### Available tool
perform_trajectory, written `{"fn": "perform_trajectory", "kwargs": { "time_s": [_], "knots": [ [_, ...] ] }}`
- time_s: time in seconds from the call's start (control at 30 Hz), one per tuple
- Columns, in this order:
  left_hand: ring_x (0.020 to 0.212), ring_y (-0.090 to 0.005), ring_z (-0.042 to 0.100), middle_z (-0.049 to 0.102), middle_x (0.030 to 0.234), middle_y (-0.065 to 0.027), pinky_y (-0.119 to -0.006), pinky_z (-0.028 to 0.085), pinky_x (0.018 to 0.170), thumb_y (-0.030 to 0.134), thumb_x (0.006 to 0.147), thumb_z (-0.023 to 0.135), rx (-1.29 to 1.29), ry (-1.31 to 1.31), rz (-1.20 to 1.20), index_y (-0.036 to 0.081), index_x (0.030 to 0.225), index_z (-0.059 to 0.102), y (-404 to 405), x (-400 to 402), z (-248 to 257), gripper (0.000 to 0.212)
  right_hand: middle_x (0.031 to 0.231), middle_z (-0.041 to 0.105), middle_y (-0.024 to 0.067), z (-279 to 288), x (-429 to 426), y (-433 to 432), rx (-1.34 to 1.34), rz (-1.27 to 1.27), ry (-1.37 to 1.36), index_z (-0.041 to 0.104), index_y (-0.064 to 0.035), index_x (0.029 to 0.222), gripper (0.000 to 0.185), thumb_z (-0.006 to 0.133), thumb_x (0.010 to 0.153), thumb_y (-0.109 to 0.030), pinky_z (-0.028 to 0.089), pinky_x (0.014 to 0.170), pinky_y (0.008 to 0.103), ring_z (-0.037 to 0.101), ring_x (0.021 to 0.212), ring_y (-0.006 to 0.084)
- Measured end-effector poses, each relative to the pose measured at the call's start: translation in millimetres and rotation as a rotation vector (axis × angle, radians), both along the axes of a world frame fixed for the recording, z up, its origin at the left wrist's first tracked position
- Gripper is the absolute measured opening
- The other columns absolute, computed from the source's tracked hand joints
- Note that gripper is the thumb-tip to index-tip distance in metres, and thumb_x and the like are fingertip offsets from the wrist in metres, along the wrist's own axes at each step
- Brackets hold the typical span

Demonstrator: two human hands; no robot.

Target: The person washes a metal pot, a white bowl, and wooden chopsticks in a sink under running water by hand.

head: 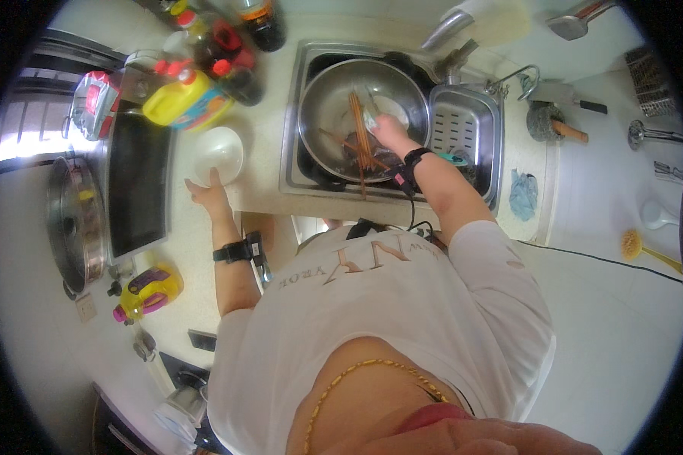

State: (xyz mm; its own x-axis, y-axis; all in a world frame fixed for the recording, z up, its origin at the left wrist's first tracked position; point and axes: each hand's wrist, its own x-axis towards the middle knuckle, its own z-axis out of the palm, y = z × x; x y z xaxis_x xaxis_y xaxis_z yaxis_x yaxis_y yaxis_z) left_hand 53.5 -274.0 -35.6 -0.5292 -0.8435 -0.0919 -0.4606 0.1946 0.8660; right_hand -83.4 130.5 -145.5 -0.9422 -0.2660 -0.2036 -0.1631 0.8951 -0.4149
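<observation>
A large metal wok [327, 96] rests in the bigger basin of a steel sink [289, 142], with several wooden chopsticks [361, 131] and a white bowl [397, 108] inside it. My right hand [391, 132] reaches into the wok at the bowl; its fingers are closed on something there, apparently the bowl's edge. On the counter to the left stands a white bowl [222, 151]. My left hand [209, 190] is at this bowl's near rim, fingers spread, one finger over the rim; whether it grips the bowl is unclear.
Sauce bottles [242, 85] and a yellow jug [188, 102] stand behind the left bowl. A faucet [452, 62] rises behind the small basin [467, 119]. Right of the sink are a stone mortar [542, 122], a cleaver [555, 94] and a blue cloth or bag [523, 194]. A yellow bottle [151, 290] stands at lower left.
</observation>
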Motion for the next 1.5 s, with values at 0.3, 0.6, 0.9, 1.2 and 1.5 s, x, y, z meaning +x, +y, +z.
{"fn": "perform_trajectory", "kwargs": {
  "time_s": [0.3, 0.6, 0.9, 1.2, 1.5],
  "knots": [
    [0.115, -0.0245, 0.047, 0.052, 0.124, -0.0119, -0.037, 0.038, 0.097, 0.015, 0.082, 0.065, -0.291, 0.259, -1.025, 0.008, 0.129, 0.046, 129, -60, 54, 0.051, 0.112, 0.061, 0.0095, 51, -2, 22, -1.621, -0.567, -0.727, 0.054, -0.0011, 0.118, 0.035, 0.062, 0.088, -0.016, 0.048, 0.086, 0.0341, 0.060, 0.097, 0.0198],
    [0.112, -0.0345, 0.047, 0.040, 0.127, -0.0200, -0.052, 0.046, 0.085, 0.032, 0.084, 0.064, 1.098, 0.075, -0.630, 0.008, 0.136, 0.018, 277, -97, 48, 0.073, 0.105, 0.062, 0.0146, 145, 40, -14, -0.855, 0.065, 0.023, 0.058, 0.0001, 0.110, 0.027, 0.059, 0.086, -0.013, 0.049, 0.083, 0.0368, 0.061, 0.094, 0.0268],
    [0.113, -0.0273, 0.049, 0.051, 0.114, -0.0122, -0.048, 0.046, 0.087, 0.029, 0.081, 0.053, 1.096, -0.012, -0.748, 0.011, 0.120, 0.044, 273, -88, 74, 0.044, 0.093, 0.061, 0.0129, 135, 20, 69, -0.373, 0.738, 0.756, 0.062, -0.0047, 0.099, 0.025, 0.062, 0.077, -0.016, 0.047, 0.075, 0.0410, 0.058, 0.089, 0.0325],
    [0.106, -0.0360, 0.049, 0.038, 0.127, -0.0153, -0.050, 0.049, 0.070, 0.017, 0.077, 0.056, 1.149, 0.113, -0.692, 0.022, 0.129, 0.022, 272, -87, 81, 0.062, 0.105, 0.064, 0.0097, 144, 41, 41, -0.334, 0.606, 0.761, 0.062, -0.0045, 0.101, 0.028, 0.060, 0.078, -0.020, 0.046, 0.088, 0.0380, 0.058, 0.102, 0.0267],
    [0.109, -0.0302, 0.048, 0.040, 0.128, -0.0125, -0.049, 0.047, 0.081, 0.020, 0.082, 0.054, 1.250, 0.342, -0.751, 0.022, 0.141, 0.005, 261, -100, 20, 0.077, 0.092, 0.064, 0.0101, 174, 62, -9, -0.444, 0.163, 0.400, 0.062, -0.0087, 0.086, 0.014, 0.063, 0.077, -0.019, 0.048, 0.077, 0.0404, 0.060, 0.091, 0.0279]
  ]
}}
